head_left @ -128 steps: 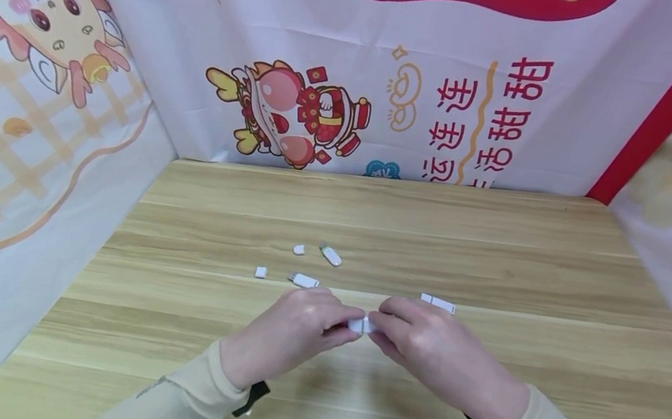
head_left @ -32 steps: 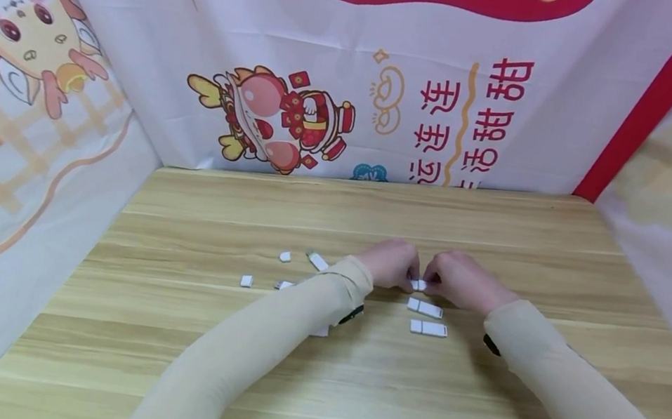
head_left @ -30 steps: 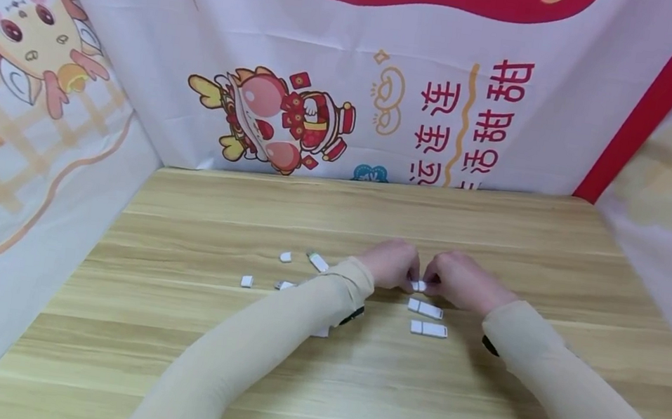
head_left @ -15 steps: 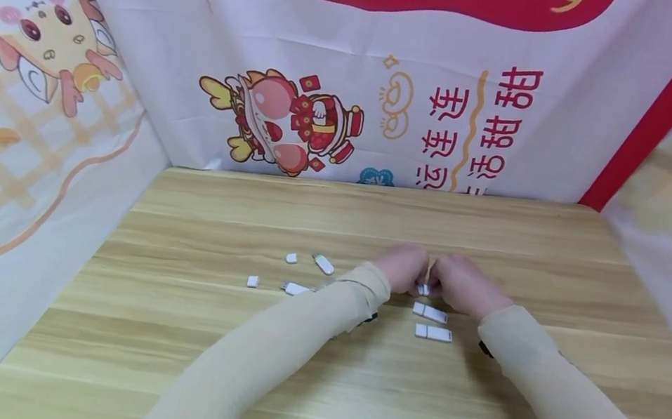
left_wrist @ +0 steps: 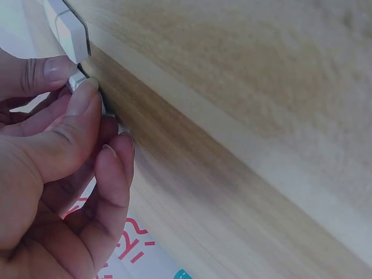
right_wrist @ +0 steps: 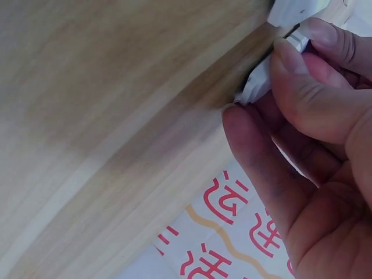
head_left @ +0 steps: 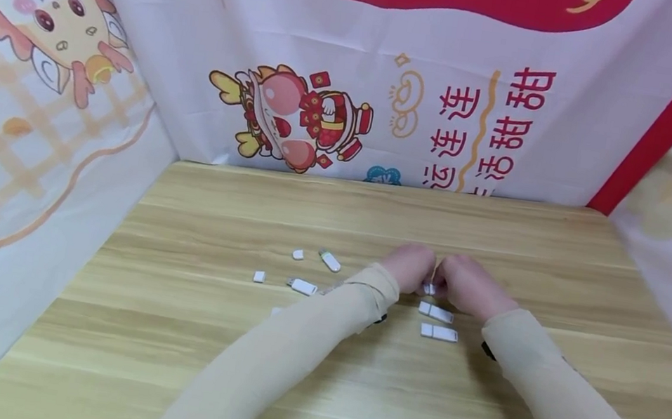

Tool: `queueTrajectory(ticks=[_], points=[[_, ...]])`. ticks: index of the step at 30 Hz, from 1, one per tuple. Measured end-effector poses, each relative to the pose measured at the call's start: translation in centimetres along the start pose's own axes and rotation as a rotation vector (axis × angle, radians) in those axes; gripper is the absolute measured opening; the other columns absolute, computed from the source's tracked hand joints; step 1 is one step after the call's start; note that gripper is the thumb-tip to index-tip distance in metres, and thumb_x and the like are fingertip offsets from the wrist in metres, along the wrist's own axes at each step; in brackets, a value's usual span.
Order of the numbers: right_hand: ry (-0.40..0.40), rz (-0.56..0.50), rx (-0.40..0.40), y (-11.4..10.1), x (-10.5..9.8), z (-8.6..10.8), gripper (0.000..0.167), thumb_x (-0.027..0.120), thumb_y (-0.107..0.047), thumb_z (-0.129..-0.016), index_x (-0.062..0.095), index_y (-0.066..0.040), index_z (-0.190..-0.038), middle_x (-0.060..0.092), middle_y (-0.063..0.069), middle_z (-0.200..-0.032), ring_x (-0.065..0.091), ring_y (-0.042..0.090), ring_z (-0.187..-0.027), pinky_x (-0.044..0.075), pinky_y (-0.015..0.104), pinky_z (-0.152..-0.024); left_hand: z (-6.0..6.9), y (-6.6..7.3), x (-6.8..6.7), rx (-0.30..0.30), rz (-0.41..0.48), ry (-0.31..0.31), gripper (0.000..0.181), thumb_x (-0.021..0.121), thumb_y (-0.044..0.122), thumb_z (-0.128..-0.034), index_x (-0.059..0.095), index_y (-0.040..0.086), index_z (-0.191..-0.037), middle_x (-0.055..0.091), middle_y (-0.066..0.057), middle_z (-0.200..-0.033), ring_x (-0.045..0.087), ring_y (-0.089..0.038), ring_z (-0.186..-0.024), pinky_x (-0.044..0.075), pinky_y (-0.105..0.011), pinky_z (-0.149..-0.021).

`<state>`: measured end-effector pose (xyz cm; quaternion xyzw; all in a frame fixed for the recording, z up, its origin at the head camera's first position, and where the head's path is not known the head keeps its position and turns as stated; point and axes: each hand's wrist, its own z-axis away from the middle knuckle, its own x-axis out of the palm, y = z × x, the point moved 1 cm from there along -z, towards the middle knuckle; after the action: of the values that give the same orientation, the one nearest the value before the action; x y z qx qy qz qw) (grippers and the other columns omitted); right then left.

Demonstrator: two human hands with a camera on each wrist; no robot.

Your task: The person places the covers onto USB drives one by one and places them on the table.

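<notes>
left hand (head_left: 412, 268) and right hand (head_left: 471, 284) pinch a stick (head_left: 429, 289) in their fingers (right_wrist: 290, 61), with two capped sticks (head_left: 439, 333) now just this side of them, not one, so the work seems further along.

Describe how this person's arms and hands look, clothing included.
The left sleeve and right sleeve are long and cream, the left creased near its cuff. A small black item shows by each cuff, too unclear to identify. The left hand and right hand are ungloved.
</notes>
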<state>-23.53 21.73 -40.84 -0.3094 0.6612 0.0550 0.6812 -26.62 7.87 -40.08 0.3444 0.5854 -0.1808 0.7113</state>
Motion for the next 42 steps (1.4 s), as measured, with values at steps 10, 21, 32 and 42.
queueTrajectory(ticks=[10,21,32,42], points=[[-0.075,-0.014,0.027,-0.7,-0.6,0.0,0.012,0.076,0.004,-0.079,0.073,-0.007,-0.075,0.067,0.001,-0.073,0.059,0.013,-0.066,0.053,0.034,-0.064,-0.2,-0.6,0.2,0.007,0.024,-0.034,0.014,0.085,0.008,-0.076,0.074,0.01,-0.083,0.065,0.005,-0.074,0.059,-0.01,-0.074,0.047,-0.018,-0.07],[-0.167,-0.006,0.059,-0.8,-1.5,0.2,0.009,0.075,0.001,-0.083,0.076,-0.003,-0.091,0.07,0.003,-0.083,0.064,0.016,-0.076,0.055,0.038,-0.072,0.4,-1.5,-0.4,0.007,0.109,-0.104,0.016,0.085,0.012,-0.0779,0.076,0.007,-0.09,0.07,0.002,-0.081,0.061,-0.011,-0.075,0.047,-0.018,-0.067],[-0.087,-0.007,0.145,-2.2,-4.2,-0.7,0.024,0.073,-0.007,-0.088,0.072,0.002,-0.11,0.071,0.012,-0.1,0.066,0.026,-0.092,0.054,0.046,-0.083,3.2,-4.7,-3.5,-0.052,0.124,-0.064,0.033,0.081,0.016,-0.0823,0.072,0.005,-0.112,0.07,-0.004,-0.101,0.062,-0.015,-0.089,0.05,-0.025,-0.08],[-0.067,0.04,0.041,-5.5,-4.1,-2.7,0.019,0.072,-0.015,-0.091,0.075,-0.003,-0.106,0.073,0.006,-0.096,0.067,0.02,-0.087,0.055,0.043,-0.082,7.5,-10.1,-7.3,-0.143,0.175,-0.021,0.035,0.08,0.019,-0.0843,0.072,0.005,-0.116,0.07,-0.005,-0.103,0.061,-0.015,-0.092,0.05,-0.029,-0.084]])
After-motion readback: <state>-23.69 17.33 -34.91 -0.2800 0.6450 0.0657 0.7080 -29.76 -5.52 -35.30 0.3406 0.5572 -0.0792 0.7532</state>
